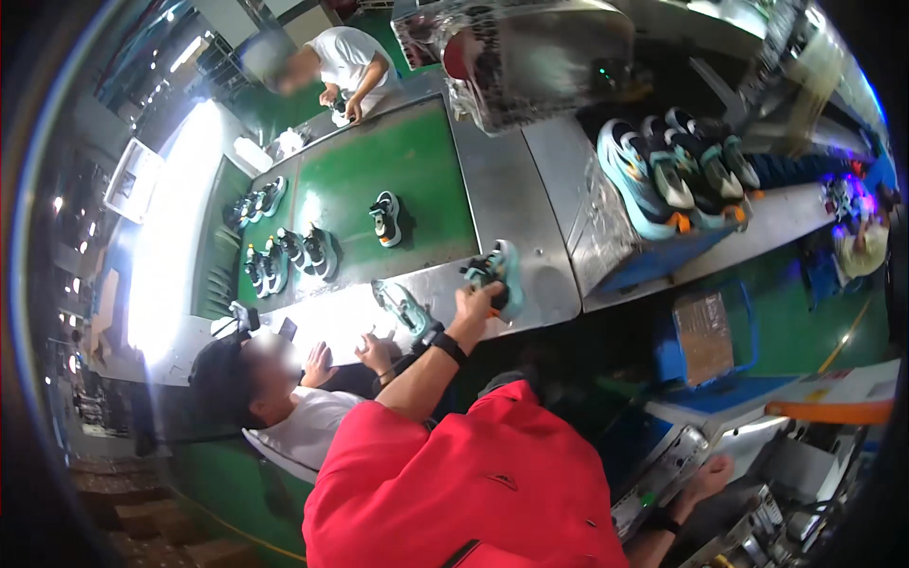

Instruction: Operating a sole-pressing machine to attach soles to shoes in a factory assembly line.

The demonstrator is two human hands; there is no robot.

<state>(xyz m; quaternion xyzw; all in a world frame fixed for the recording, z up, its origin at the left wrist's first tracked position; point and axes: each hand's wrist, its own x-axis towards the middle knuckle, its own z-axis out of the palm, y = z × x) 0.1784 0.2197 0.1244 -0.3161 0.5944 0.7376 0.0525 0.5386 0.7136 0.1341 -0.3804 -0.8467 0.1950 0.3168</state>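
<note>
My left hand (476, 302) reaches out over the metal edge of the work table. Its fingers are closed round a black and light-teal sneaker (507, 280), held with the sole toward the right. Close by on the left, another pale teal shoe (404, 308) lies on the table edge, near the hands of a seated co-worker (275, 379). My right hand (708, 478) is low on the right, beside a metal machine (663, 473). Its fingers are too small and partly hidden to make out whether they grip anything.
On the green conveyor belt (417, 151) stand one single sneaker (385, 219) and several more at its left. Several shoes (663, 170) sit on a wrapped box at the right. A second co-worker (355, 66) handles a shoe across the belt. A blue cart (705, 336) stands on the floor.
</note>
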